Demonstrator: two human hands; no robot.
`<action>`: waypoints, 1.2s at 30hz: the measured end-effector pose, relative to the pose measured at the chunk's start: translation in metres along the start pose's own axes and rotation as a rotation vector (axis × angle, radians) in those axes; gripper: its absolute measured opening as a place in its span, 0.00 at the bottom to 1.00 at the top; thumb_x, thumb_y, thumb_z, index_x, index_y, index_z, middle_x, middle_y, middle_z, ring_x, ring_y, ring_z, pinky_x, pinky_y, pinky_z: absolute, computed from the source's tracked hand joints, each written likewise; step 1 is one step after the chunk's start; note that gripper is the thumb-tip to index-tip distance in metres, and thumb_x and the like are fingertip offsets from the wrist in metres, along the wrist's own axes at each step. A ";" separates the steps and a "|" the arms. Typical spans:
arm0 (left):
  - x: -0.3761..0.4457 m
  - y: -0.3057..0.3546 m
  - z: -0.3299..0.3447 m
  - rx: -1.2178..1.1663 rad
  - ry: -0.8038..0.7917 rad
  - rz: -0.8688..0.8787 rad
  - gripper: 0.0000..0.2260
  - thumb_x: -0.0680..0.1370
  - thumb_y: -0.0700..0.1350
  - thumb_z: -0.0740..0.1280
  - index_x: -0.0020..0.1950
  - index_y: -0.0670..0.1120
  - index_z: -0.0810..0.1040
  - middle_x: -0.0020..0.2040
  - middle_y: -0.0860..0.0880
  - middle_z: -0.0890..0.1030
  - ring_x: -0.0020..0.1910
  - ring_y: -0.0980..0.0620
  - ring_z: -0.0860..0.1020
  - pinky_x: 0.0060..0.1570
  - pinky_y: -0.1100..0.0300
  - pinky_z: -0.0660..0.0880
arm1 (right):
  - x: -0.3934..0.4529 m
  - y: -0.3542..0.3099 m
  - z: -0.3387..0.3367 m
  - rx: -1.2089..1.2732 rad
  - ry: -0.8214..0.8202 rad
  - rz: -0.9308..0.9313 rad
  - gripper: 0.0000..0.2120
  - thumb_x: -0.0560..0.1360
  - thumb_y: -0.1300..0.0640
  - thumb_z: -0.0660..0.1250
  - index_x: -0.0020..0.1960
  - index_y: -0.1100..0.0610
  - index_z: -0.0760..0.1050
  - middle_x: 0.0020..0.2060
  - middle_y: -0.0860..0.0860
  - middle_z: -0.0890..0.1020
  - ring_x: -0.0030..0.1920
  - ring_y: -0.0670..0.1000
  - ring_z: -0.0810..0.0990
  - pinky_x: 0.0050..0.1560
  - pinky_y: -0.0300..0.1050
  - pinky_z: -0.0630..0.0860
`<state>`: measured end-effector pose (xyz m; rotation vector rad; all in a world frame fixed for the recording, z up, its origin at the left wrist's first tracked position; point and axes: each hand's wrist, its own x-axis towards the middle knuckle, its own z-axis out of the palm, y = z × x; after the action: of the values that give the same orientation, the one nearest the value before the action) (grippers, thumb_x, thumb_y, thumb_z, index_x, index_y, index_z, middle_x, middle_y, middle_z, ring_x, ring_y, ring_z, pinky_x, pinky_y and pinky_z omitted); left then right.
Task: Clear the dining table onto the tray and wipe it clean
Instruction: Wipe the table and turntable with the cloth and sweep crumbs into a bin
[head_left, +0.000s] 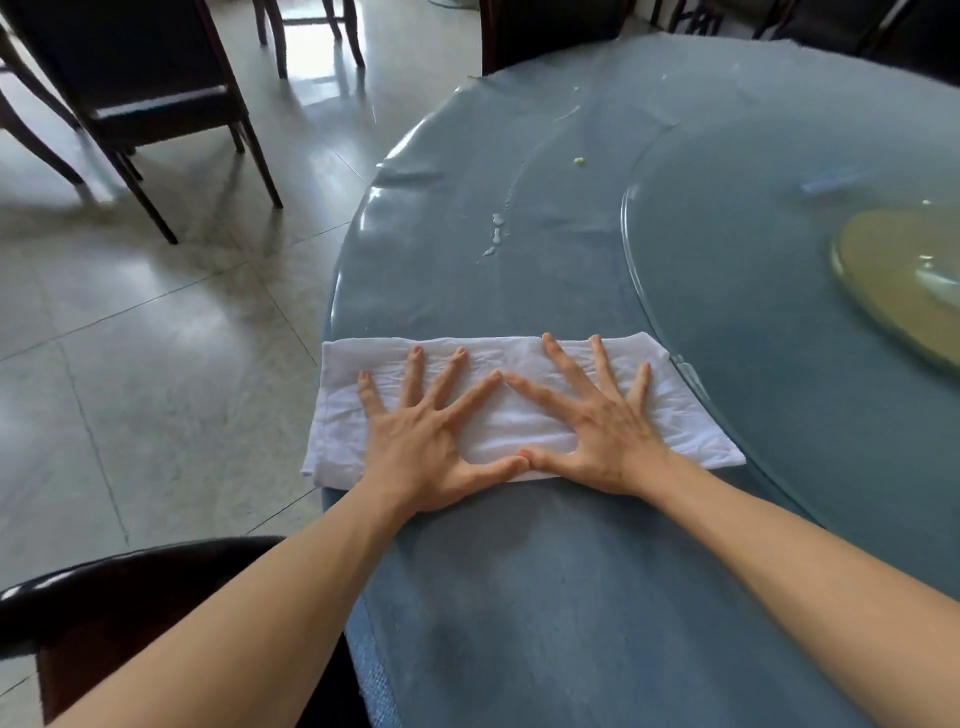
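Note:
A folded white cloth (691, 415) lies flat near the left edge of the round blue-grey dining table (545, 597). My left hand (431, 441) and my right hand (597, 431) both press down flat on the cloth with fingers spread wide; the thumb tips touch each other. Beyond the cloth, small wet splashes (496, 234) and a yellowish crumb (578, 161) sit on the tabletop. No tray is in view.
A glass turntable (753, 291) with a yellow-green centre disc (898, 280) covers the table's right side. A dark chair back (130, 582) stands just below my left arm. More dark chairs (156, 78) stand on the tiled floor at the left and behind the table.

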<state>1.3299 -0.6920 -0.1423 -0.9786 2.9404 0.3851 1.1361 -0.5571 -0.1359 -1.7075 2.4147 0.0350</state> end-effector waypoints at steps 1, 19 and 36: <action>0.008 -0.004 -0.002 -0.002 -0.003 0.007 0.44 0.65 0.85 0.44 0.78 0.72 0.39 0.83 0.60 0.41 0.82 0.44 0.35 0.71 0.24 0.37 | 0.006 0.000 -0.001 -0.002 0.010 0.021 0.41 0.61 0.13 0.41 0.73 0.19 0.36 0.80 0.36 0.31 0.81 0.67 0.34 0.65 0.88 0.41; 0.092 -0.051 -0.016 -0.005 -0.018 0.169 0.45 0.65 0.85 0.43 0.79 0.70 0.39 0.83 0.58 0.40 0.81 0.42 0.34 0.70 0.23 0.37 | 0.073 -0.008 -0.019 0.026 -0.069 0.212 0.40 0.63 0.16 0.47 0.71 0.17 0.34 0.79 0.31 0.34 0.81 0.63 0.31 0.66 0.86 0.36; 0.288 -0.123 -0.052 0.004 -0.073 0.405 0.44 0.66 0.84 0.42 0.79 0.70 0.42 0.84 0.58 0.44 0.82 0.44 0.37 0.72 0.25 0.38 | 0.231 0.007 -0.040 0.088 -0.020 0.483 0.39 0.63 0.15 0.45 0.71 0.17 0.36 0.80 0.31 0.35 0.81 0.62 0.31 0.67 0.85 0.36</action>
<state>1.1743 -0.9688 -0.1466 -0.3507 3.0564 0.4102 1.0495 -0.7754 -0.1345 -1.0506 2.7060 0.0108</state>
